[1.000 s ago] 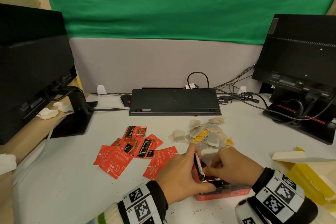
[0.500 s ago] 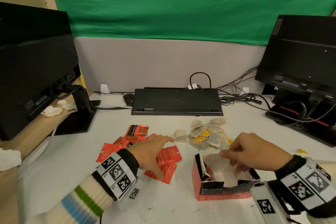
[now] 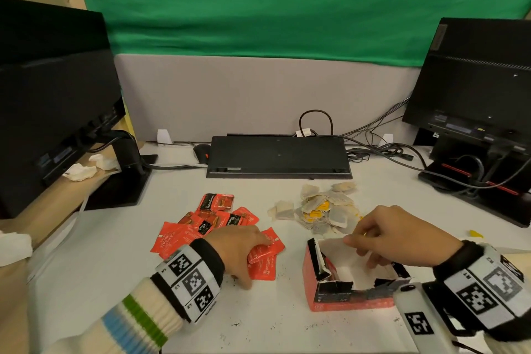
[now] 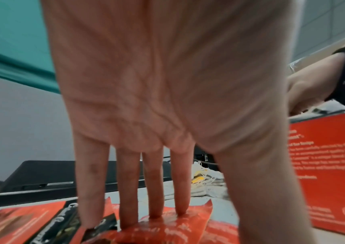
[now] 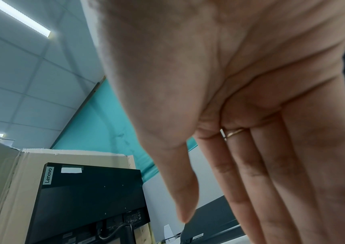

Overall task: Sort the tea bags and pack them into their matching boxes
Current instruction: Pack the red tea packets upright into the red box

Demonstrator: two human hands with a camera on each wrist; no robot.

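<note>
An open red tea box (image 3: 339, 296) stands on the desk at the front right, its white inside bare. My right hand (image 3: 382, 236) hovers just over its opening and holds nothing; in the right wrist view its fingers (image 5: 251, 189) are straight. Left of the box lies a scatter of red sachets (image 3: 212, 215). My left hand (image 3: 241, 250) rests on the nearest ones, its straight fingers (image 4: 129, 214) pressing a red sachet (image 4: 173, 231) flat. A heap of paper tea bags with yellow tags (image 3: 321, 210) lies behind the box. The red box (image 4: 324, 173) shows at the right of the left wrist view.
A black keyboard (image 3: 277, 156) stands on edge at the back with a mouse (image 3: 201, 149) beside it. Monitors flank the desk at left (image 3: 54, 100) and right (image 3: 474, 89), with cables (image 3: 382, 149) at the back right. Crumpled tissues (image 3: 80, 172) lie at the left.
My left hand left the red box and moved left onto the red sachets. My right hand let go of the box flap and now hovers over the opening.
</note>
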